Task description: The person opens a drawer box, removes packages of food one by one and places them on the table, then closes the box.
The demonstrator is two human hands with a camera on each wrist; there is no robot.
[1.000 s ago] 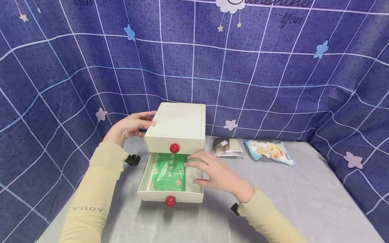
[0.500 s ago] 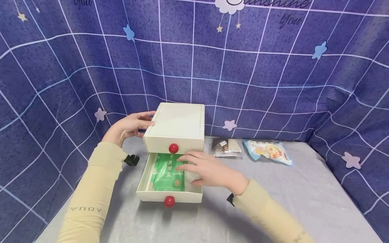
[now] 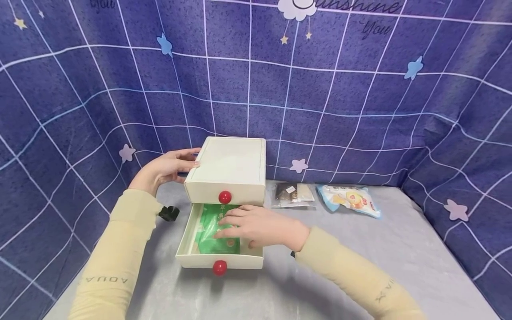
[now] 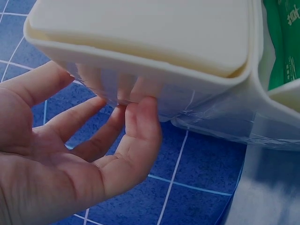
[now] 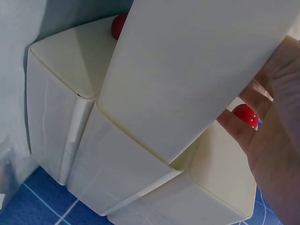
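Observation:
A white drawer cabinet (image 3: 232, 160) with red knobs stands on the table, one drawer (image 3: 186, 231) pulled out below the top one. Inside that drawer lies a flat green bag (image 3: 208, 240) with pale printed characters. My right hand (image 3: 260, 226) reaches in over the drawer's right wall, fingers spread above the bag and covering part of it; whether they touch it I cannot tell. My left hand (image 3: 162, 169) rests its fingertips against the cabinet's left side. In the left wrist view, the fingers (image 4: 143, 117) are slightly bent along the cabinet wall.
Right of the cabinet, a clear packet (image 3: 294, 195) with dark and pale contents lies on the grey cloth. Beside it is a blue-and-white printed bag (image 3: 350, 200). A dark blue gridded curtain (image 3: 320, 89) hangs behind and at both sides.
My right hand has moved left, from the drawer's right side to over the green bag. The left hand stays against the cabinet. The whole head view has shifted slightly.

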